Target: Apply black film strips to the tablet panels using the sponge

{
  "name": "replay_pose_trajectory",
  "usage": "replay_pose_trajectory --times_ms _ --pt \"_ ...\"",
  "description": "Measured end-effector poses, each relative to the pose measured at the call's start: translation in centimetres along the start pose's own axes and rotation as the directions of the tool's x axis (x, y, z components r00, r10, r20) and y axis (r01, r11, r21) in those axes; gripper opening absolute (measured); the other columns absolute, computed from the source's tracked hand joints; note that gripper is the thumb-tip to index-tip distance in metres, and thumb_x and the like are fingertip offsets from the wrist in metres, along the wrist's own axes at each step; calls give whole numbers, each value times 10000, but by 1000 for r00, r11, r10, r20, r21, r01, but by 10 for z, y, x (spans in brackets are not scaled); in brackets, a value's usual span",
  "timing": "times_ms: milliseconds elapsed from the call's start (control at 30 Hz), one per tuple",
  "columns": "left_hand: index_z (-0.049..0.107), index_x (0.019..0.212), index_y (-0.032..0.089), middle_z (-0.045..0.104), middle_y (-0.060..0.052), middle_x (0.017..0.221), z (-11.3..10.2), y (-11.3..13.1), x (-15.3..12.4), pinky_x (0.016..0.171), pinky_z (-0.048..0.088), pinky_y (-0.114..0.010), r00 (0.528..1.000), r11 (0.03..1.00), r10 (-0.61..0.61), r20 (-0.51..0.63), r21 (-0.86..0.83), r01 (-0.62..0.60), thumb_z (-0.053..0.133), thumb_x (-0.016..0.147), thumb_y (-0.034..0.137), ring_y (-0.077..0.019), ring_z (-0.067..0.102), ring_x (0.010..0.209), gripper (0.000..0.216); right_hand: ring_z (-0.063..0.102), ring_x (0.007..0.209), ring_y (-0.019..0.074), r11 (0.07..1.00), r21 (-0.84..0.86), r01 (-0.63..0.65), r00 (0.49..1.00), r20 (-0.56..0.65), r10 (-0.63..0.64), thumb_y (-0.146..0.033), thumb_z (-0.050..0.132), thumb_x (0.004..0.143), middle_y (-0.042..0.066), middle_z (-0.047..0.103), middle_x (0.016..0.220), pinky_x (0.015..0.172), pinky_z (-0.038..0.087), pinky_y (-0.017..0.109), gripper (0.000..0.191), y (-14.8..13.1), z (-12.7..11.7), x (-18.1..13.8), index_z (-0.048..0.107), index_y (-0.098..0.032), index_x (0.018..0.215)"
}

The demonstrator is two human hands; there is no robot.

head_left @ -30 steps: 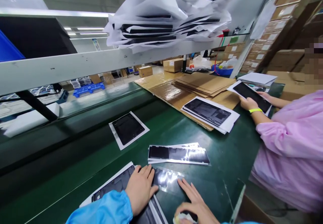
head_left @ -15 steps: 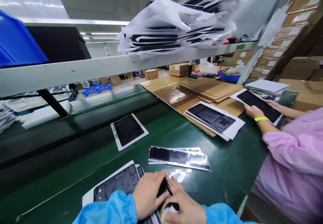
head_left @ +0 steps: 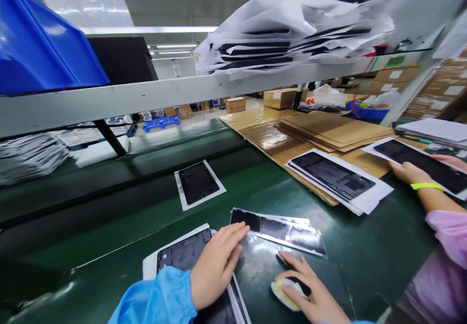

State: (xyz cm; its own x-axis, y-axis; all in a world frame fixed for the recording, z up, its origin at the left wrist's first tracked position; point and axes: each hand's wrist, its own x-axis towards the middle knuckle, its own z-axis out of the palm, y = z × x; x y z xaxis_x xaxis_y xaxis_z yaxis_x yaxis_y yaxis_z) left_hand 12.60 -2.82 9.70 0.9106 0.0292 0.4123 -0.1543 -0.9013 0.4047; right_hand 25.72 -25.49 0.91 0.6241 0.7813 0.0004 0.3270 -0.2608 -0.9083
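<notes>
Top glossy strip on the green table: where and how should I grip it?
Probably pinch the top glossy strip by its right end, from the right: it lies flat, that end juts past the strip beneath, and the left hand is by the other end.

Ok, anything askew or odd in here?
Mildly: the glossy strips near the left hand lie fanned, their ends not squared up. On the shelf, the white sheets around the dark panels are crumpled and jut out unevenly. No spill shows.

Left hand point(head_left: 216, 266) and right hand point(head_left: 314, 290), together half a second ago, have parted, baring green tabletop point(head_left: 260, 287) between them.
</notes>
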Motion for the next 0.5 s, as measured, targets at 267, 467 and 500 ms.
replay_pose_trajectory --times_ms 267,467,500 --pt "515 1306 156 471 -94 1382 5 18 -30 1078 323 -423 967 740 252 50 634 -225 380 976 259 -247 452 1240 371 589 996 351 821 568 -56 967 236 -97 -665 703 704 95 643 1057 881 484 393 419 -66 42 8 766 -262 800" --pt "572 1234 142 611 -77 1178 -3 18 -48 1089 317 -411 977 723 210 -43 679 -125 432 979 286 -191 568 1020 325 637 792 322 847 532 11 939 285 -191 -586 660 784 69 672 828 738 541 367 363 -63 71 28 756 -244 857" --pt "580 1224 145 620 -71 1158 -7 18 -51 1098 306 -407 978 724 202 -52 680 -114 429 982 271 -179 573 1001 311 641 784 329 855 517 28 938 282 -201 -571 658 787 71 675 822 726 551 376 352 -58 75 31 758 -243 866"
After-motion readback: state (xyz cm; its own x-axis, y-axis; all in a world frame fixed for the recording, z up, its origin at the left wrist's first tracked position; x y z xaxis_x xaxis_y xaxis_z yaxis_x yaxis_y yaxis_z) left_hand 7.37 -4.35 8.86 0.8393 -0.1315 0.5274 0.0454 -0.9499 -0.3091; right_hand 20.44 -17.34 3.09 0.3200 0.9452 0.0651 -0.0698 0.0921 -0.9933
